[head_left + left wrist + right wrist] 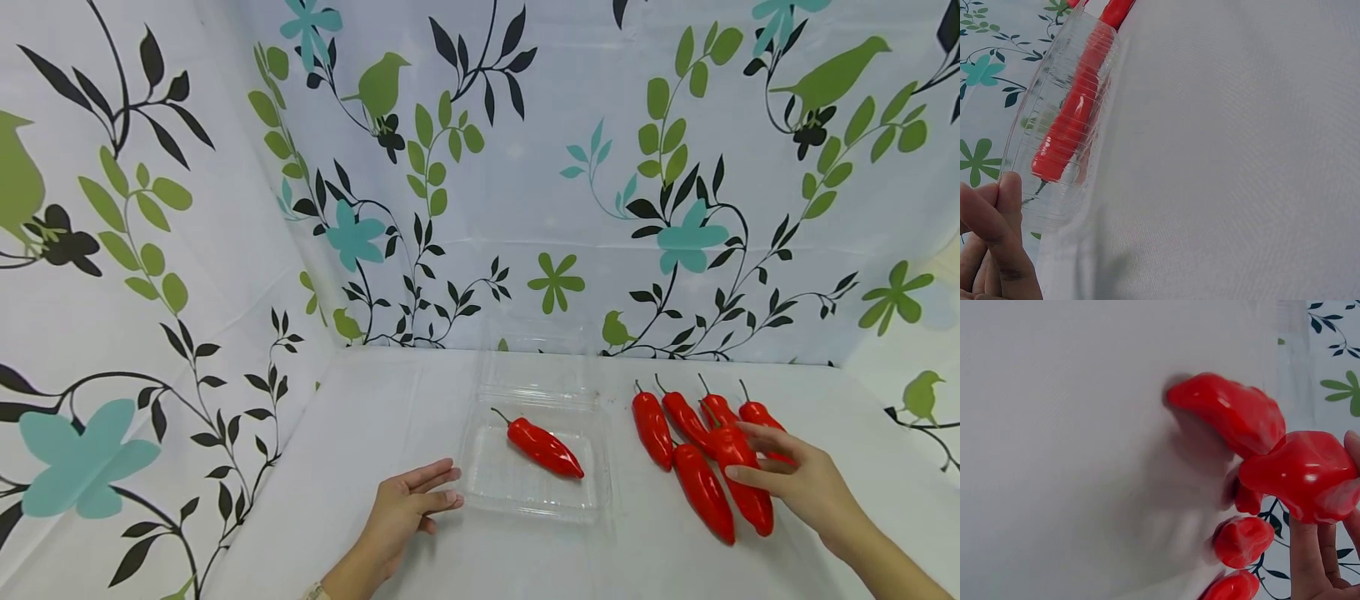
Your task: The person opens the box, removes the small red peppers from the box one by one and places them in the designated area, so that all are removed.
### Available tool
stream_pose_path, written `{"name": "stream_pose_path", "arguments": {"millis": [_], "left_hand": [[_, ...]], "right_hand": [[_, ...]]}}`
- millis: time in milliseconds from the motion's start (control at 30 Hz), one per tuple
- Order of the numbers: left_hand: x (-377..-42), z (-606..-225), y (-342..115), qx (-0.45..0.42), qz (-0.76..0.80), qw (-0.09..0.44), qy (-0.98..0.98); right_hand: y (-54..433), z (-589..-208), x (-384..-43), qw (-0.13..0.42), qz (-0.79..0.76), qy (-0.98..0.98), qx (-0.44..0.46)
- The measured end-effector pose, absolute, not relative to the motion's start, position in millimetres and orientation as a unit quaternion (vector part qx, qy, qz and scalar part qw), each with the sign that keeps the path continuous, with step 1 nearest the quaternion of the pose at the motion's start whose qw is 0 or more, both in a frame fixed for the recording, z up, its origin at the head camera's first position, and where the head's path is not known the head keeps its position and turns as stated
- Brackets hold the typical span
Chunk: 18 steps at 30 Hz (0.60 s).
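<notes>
A clear plastic container (480,492) sits on the white table with its lid raised at the back. One red pepper (543,448) lies slantwise inside it, its thin stem towards the back left. My left hand (408,510) is at the container's left side, thumb and forefinger (1010,187) pinching its rim. On the right, my right hand (798,479) holds another red pepper (1304,475) between thumb and fingers. This one lies over a group of similar peppers (651,429), partly covering those behind.
White cloth covers the table (360,417). A curtain (480,208) printed with leaves, birds and flowers stands along the back and sides. Loose peppers (703,492) lie close together to the right of the container.
</notes>
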<state>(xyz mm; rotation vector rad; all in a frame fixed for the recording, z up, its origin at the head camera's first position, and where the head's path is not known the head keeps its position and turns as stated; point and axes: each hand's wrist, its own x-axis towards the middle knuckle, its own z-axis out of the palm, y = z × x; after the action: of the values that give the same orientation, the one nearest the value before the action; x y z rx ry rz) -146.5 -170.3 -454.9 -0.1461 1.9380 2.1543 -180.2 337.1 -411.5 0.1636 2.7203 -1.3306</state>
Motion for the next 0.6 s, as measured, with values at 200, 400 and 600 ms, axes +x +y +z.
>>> {"name": "stream_pose_path", "arguments": {"millis": [200,400,600], "left_hand": [[-146,-454,-170,-0.049,0.737,0.119,0.663],[-147,-454,-170,-0.053,0.739,0.119,0.661],[-147,-453,-169,-0.055,0.739,0.120,0.661]], "right_hand": [[342,-417,-181,0.048,-0.398,0.915,0.048],[345,-421,-184,0.054,-0.356,0.932,0.046],[345,-425,-185,0.055,-0.327,0.941,0.063]]}}
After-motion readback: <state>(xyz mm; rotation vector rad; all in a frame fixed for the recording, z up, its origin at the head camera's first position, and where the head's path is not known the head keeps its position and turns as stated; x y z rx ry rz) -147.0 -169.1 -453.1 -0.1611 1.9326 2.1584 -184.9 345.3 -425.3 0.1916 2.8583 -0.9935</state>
